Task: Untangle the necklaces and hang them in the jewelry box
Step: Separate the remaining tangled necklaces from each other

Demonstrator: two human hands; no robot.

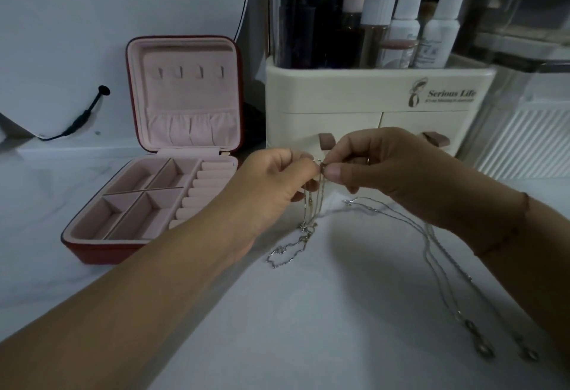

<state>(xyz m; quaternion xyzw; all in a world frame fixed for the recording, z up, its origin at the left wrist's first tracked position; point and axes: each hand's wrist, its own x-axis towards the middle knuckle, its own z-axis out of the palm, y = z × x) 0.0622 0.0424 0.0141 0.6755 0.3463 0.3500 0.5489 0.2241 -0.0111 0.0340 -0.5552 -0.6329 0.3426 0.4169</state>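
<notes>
From your head camera, looking down at a white table (339, 312): both of your hands meet at the middle of the view, just in front of a cream cosmetics organizer (339, 102). Your left hand (277, 180) and right hand (385, 170) each have the thumb and fingertips closed in a pinch on the top of one thin silver necklace (303, 230), with the two pinches almost touching. The chain hangs down from your fingers in several strands, and its lower end lies in a loose tangle on the table below your left hand.

Two longer silver chains (428, 244) lie flat on the table under your right wrist and run toward the lower right corner, each ending in a small pendant. They are apart from the chain you hold.

The jewelry box (101, 254), red outside and pink inside, stands open to the left of your hands, with its lid upright. Four small hooks in the lid carry nothing. Bottles (407, 19) stand in the top of the organizer.
</notes>
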